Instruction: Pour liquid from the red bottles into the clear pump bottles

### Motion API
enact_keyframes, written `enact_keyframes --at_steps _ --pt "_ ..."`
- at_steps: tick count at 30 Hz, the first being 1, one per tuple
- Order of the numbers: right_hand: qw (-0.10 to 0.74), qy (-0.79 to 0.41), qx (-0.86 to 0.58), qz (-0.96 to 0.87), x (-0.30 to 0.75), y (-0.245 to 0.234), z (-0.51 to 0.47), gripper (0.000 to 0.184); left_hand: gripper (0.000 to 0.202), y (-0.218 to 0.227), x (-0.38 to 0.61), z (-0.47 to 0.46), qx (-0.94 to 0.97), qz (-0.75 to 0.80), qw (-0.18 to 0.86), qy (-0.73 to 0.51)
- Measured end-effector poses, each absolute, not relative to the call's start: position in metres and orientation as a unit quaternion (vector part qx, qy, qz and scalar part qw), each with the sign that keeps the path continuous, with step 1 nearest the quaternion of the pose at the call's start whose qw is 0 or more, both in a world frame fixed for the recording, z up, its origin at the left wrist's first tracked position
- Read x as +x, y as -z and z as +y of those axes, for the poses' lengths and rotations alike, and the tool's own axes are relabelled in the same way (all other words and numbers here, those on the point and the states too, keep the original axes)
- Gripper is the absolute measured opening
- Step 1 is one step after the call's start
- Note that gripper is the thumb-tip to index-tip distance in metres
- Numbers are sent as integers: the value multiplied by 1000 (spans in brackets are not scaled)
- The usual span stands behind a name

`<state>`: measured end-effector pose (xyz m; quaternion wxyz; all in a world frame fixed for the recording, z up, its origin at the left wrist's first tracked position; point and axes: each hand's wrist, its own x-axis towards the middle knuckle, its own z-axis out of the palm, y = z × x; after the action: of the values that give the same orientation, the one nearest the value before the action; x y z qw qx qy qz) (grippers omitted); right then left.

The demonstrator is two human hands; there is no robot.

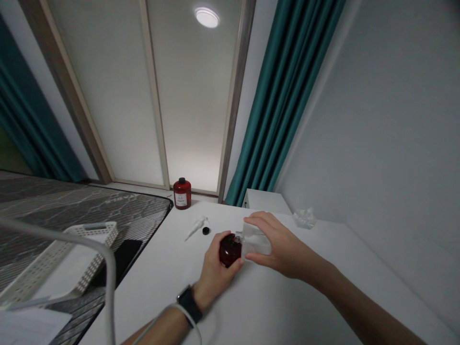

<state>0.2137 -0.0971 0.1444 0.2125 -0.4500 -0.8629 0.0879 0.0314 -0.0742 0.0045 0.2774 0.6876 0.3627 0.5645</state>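
My left hand (214,268) is wrapped round a small dark red bottle (229,251) that stands on the white table (258,306). My right hand (278,242) grips a clear plastic bottle (254,239), tilted on its side with its neck at the red bottle's mouth. A white pump head (196,227) and a small black cap (206,230) lie on the table just beyond the hands. A larger red bottle (182,193) with a black cap and white label stands at the table's far edge.
A white slotted basket (64,261) rests on a dark marbled surface at the left. Crumpled clear plastic (304,218) lies at the far right by the wall. Teal curtains (283,96) flank a pale sliding door. A white cable crosses the lower left.
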Motion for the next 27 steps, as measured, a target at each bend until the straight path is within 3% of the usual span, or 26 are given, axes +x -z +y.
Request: enact_keyframes --at_steps 27 --pt "218 -80 -447 -864 216 -143 -98 65 52 -7 32 -75 689 374 269 -560"
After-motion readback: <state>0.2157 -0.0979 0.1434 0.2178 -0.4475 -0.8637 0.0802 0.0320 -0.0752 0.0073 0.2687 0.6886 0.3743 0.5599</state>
